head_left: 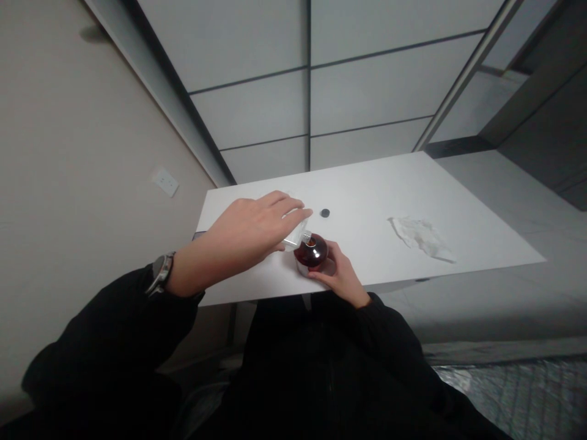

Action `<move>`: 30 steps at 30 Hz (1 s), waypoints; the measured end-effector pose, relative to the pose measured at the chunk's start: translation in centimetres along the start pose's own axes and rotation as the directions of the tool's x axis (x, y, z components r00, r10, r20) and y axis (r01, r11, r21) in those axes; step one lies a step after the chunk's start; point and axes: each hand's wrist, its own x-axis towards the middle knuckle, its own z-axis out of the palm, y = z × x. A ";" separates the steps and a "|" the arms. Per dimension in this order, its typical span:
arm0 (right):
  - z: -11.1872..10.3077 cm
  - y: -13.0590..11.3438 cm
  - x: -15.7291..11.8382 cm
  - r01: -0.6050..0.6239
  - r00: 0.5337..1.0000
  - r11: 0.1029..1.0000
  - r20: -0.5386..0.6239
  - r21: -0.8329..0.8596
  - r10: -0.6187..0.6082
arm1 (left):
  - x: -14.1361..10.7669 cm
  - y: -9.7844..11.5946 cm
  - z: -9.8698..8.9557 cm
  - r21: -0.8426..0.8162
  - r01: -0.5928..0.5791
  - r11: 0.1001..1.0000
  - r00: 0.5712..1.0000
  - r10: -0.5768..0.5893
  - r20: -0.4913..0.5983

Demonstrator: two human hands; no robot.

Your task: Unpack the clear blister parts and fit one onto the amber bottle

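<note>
- so, gripping what with the left hand [261, 223]?
- grasping a clear bottle [292, 239], with the back of the hand upward and the fingers over the glassy side. partly hidden under that hand. tilted well over, too, with its neck down at the mouth of a brown bottle [312, 252].
- touching that mouth, or just above it?
- impossible to tell from here; right at it, in any case. too small to make out any liquid between the two.
- and with the right hand [342, 272]?
- clasping the brown bottle from its right side, with the fingers curved about the rounded body.
- standing where, exactly?
- on the white table [367, 201], close to the front edge, straight ahead of the person's body. looking upright, as far as visible from above.
- and lying farther back?
- a small dark cap [325, 213], just beyond the bottles. then, well over to the right, a crumpled whitish sheet [424, 238], apart from both hands.
- wearing anything at the wrist?
- yes, a watch [160, 274] on the left one, just beyond a black sleeve [123, 318].
</note>
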 end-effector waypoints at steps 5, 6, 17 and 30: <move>0.0 0.0 0.0 0.001 1.000 1.000 -0.001 -0.001 -0.001 | 0.1 0.4 -0.3 -0.017 0.025 1.000 0.999 -0.024 0.030; 0.0 0.0 0.0 0.001 1.000 1.000 -0.002 0.001 -0.001 | 0.2 0.4 -0.4 -0.022 0.029 0.999 0.999 -0.028 0.041; 0.0 0.2 0.0 -0.003 1.000 1.000 -0.003 -0.015 0.003 | 0.2 0.4 -0.3 0.009 0.021 1.000 1.000 -0.021 0.015; 0.0 -0.2 0.1 -0.005 1.000 1.000 -0.002 -0.013 0.005 | 0.3 0.8 -0.6 0.033 0.009 0.999 1.000 -0.010 0.013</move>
